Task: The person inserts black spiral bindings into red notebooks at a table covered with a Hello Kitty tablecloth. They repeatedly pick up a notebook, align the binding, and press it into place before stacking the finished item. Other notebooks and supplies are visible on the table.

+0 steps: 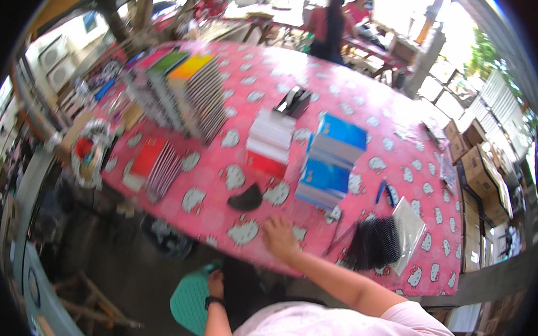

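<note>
Right hand (278, 236) rests unclenched on pink tablecloth (214, 213); left hand (216, 285) at teal stool (192, 298), grip unclear.

The surface (212, 177) is bright pink, with white and red cats (243, 233) all over it. The stool (191, 300) is bluish green. The yellow-topped pile of books (191, 67) has dark and light stripes down its side. The green-topped pile (169, 62) is next to it. The small red pile (148, 156) has stripes too. Two piles of books (323, 176) are blue. The curved piece (245, 199), the tape holder (293, 102) and the coils (374, 242) are black. The shirt (300, 326) is pale pink.
</note>
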`<state>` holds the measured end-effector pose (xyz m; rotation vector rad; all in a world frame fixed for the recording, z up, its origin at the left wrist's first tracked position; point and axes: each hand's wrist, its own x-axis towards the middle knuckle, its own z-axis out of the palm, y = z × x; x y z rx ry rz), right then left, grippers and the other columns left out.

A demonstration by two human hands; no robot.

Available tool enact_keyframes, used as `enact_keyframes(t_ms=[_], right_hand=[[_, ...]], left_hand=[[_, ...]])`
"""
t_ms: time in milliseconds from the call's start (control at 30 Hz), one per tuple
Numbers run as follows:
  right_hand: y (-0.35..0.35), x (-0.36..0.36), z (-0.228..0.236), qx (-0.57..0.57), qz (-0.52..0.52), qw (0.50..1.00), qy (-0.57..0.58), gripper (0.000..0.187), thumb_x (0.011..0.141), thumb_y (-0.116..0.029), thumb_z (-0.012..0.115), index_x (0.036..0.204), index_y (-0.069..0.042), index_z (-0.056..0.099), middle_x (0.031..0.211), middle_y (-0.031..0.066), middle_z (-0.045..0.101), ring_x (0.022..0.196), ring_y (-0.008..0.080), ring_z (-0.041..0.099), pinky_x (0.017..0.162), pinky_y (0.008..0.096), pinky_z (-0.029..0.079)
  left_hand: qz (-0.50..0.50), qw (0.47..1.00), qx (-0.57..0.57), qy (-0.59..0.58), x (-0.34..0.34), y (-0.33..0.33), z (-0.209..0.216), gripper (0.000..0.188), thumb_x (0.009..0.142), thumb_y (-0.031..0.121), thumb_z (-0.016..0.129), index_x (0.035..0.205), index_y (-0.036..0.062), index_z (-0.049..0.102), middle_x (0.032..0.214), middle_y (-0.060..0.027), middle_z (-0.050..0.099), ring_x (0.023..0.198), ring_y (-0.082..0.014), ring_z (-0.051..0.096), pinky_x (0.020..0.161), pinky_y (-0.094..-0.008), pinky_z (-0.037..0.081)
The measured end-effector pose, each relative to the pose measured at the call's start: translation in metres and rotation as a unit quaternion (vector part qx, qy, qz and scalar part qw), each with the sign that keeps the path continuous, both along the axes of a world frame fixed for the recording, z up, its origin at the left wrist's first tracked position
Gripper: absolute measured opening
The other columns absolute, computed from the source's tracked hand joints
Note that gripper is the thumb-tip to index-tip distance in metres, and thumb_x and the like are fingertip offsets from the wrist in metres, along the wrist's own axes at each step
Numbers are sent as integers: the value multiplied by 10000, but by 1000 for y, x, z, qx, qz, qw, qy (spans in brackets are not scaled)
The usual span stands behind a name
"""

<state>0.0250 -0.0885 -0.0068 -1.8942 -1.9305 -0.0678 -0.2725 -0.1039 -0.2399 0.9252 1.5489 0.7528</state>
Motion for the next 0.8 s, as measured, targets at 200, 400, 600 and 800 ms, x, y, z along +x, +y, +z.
enact_keyframes(t_ms=[200,400,600,800], right_hand=[[-4,-5,-2,13,-8,999,29,246,807,-182,589,1035,-97,549,1096,107,517,1018,318,477,834,464,361],[-2,-7,0,42,-4,999,19,202,850,-194,570,1024,-91,557,1071,101,526,996,302,480,831,439,354],[-1,-8,0,48,2,999,14,193,850,-186,568,1018,-92,556,1070,99,527,995,309,480,829,445,352],[-5,1,-1,34,-8,999,1,231,819,-190,581,1024,-90,548,1071,106,513,989,307,472,821,438,360]], left_hand=[[-187,954,-62,227,-55,-104,-26,345,799,289,638,1053,58,676,1043,-163,679,984,-298,647,872,-389,494],[-182,957,-84,209,-62,-128,-23,324,801,298,635,1028,72,682,1020,-150,686,977,-311,646,872,-402,492],[-142,974,-64,167,-57,-114,-15,300,807,244,637,1031,47,671,990,-159,690,937,-311,658,822,-395,508],[-186,959,-31,212,-53,-102,-3,338,823,312,604,1024,50,679,984,-186,682,942,-354,645,818,-438,497]])
